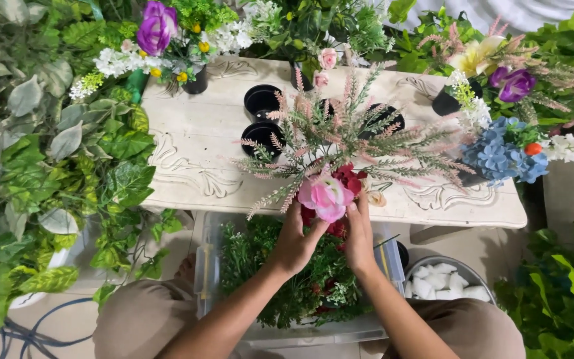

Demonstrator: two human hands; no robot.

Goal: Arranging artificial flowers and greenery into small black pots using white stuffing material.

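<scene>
Both hands meet at a bunch of artificial flowers at the near edge of the white carved desk (194, 143). The left hand (295, 242) reaches up from below, its fingers (295, 214) closed around the stems just under the pink rose (327, 196). The right hand (359, 236) lies just right of the rose, its fingers (360, 203) pressed together and pointing upward against the side of the bunch, touching the dark red blooms (349, 178) behind the rose. Above the rose, pinkish feathery sprigs (340, 129) fan out widely over the desk.

Beyond the rose, farther back on the desk, stand several small black pots (261, 100), two of them one behind the other to the upper left of the rose. Well to the upper left of the rose sits a potted arrangement with a purple flower (157, 26) and small white blossoms. To the upper right of the rose is a blue hydrangea cluster (499, 156), and beyond it another purple bloom (516, 84).

Below the rose, under the desk edge and between the person's knees, a clear plastic bin (206, 266) holds green sprigs. Just right of that bin, a round metal bowl (441, 262) holds white pieces. Large green leaves (111, 176) crowd the area well left of the rose.
</scene>
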